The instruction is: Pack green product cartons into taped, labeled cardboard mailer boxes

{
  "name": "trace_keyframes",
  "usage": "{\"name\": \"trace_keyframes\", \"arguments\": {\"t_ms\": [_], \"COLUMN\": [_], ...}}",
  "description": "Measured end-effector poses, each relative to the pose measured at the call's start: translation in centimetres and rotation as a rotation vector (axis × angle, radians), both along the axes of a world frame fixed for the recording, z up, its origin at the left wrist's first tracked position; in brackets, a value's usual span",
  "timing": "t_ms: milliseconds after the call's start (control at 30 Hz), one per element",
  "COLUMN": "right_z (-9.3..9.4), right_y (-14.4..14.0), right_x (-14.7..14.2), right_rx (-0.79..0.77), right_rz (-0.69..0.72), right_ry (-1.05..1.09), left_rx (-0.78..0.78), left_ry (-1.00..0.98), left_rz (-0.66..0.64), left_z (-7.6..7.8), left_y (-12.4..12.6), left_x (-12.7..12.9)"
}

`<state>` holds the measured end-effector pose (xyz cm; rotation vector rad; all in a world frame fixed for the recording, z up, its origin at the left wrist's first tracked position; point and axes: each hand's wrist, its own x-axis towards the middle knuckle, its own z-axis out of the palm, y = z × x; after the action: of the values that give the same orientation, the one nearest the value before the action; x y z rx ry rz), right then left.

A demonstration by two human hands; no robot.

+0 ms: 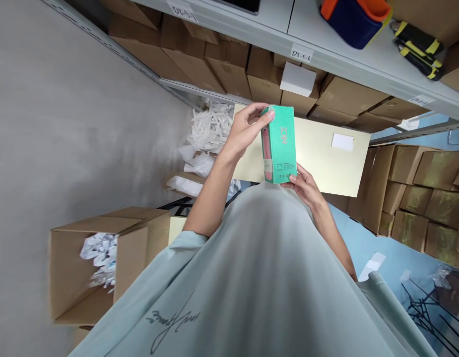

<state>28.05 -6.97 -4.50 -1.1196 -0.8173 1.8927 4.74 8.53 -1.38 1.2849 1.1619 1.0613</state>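
Note:
A small green carton [279,145] with white lettering and a pink strip on its side is held up in front of my chest. My left hand [245,130] grips its upper end, thumb on the top corner. My right hand [305,186] holds its lower end with the fingertips. Behind the carton lies a large pale yellow flat box [326,158] with a white label. My light green shirt fills the lower part of the view.
An open cardboard box [102,263] with white plastic-wrapped items stands at the lower left. A pile of white packets [209,131] lies by the shelf. Metal shelving [326,59] holds many brown cartons. A blue and orange thing [354,17] and a yellow-black tool [419,47] sit on top.

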Motion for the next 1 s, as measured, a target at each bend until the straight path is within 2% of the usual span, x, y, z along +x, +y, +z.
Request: {"name": "trace_keyframes", "arguments": {"t_ms": [167,267,333,433,533,600,800,900,1000], "right_z": [-0.4,-0.8,-1.2,-2.0,-2.4,-2.0,0.5,-0.3,-2.2], "right_y": [-0.4,-0.5,-0.4,0.3,1.9,3.3,8.3,10.6,12.2], "right_x": [-0.3,-0.3,0.1,1.4,2.6,2.8,-0.4,-2.4,-3.3], "right_rx": [-0.003,-0.013,-0.033,-0.002,0.154,0.285,0.673,0.772,0.720], "right_rz": [-0.020,-0.018,0.019,0.027,-0.084,-0.113,-0.004,0.055,0.007], "right_ry": [0.061,0.085,0.078,-0.084,-0.327,-0.446,-0.733,-0.832,-0.776], "left_rx": [-0.201,-0.311,-0.375,-0.413,-0.389,-0.379,-0.298,-0.228,-0.167], "left_ry": [-0.175,-0.242,-0.296,-0.312,-0.258,-0.231,-0.103,-0.003,0.047], "left_rz": [-0.156,-0.273,-0.287,-0.179,-0.010,0.066,0.123,0.170,0.247], "left_z": [-0.2,-1.3,-2.1,-3.6,-5.0,-5.6,-6.8,-7.1,-6.7], "left_y": [-4.2,-7.2,-8.6,-9.4,-9.6,-9.8,-11.4,-12.0,-12.8], "left_x": [0.5,1.0,1.2,0.8,-0.2,-0.8,-0.8,-0.5,-0.8]}}
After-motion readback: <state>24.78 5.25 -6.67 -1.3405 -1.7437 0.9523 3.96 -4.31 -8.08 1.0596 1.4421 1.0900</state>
